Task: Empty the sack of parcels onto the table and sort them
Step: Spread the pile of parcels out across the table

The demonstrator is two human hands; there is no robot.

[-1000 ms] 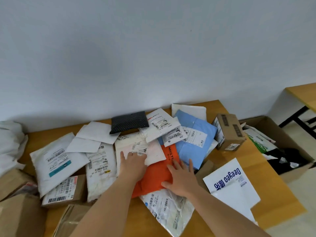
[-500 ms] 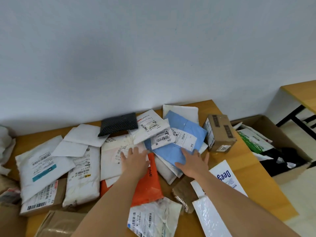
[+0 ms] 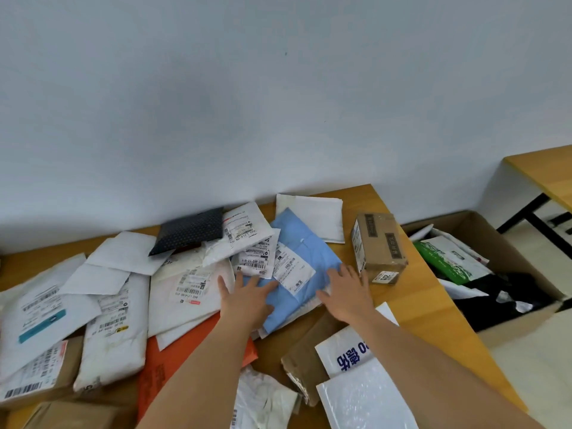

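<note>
Where parcels already lie spread across the surface, listed by size, all places given from the blue mailer (image 3: 297, 267).

- Table (image 3: 433, 308): wooden; bears the whole spread; bare top to the right of the blue mailer.
- Open carton (image 3: 507, 239): off the table's edge, far right of the blue mailer; holds green, white and dark bags.
- White bag with teal stripe (image 3: 46, 308): far left.
- White labelled bag (image 3: 185, 292): touching on the left, partly overlapped.
- Blue mailer: the item in hand; flat, tilted, white label on top; overlaps pale bags beneath.
- Orange mailer (image 3: 161, 366): below and left, mostly covered.
- White bag with blue print (image 3: 349, 351): below and right, near.
- Brown box (image 3: 379, 246): just beside, right; upright, apart from the mailer.
- Dotted black pouch (image 3: 188, 230): above and left, near.
- Left hand (image 3: 250, 300): fingers straight and spread, palm flat on the near left corner; grips nothing.
- Right hand (image 3: 346, 292): fingers straight and spread, pressing the right edge; grips nothing.

Sack not visible. Judged: emptying done, sorting under way.

Handling advice for the step:
- Press evenly with both palms and slide the blue mailer clear rather than lifting one corner.
- Mind the labelled white bags lapping over its upper left edge; likely to be dragged along.
- Keep right fingertips off the brown box to avoid nudging it toward the table's edge.
- Keep the label face up for reading.
</note>
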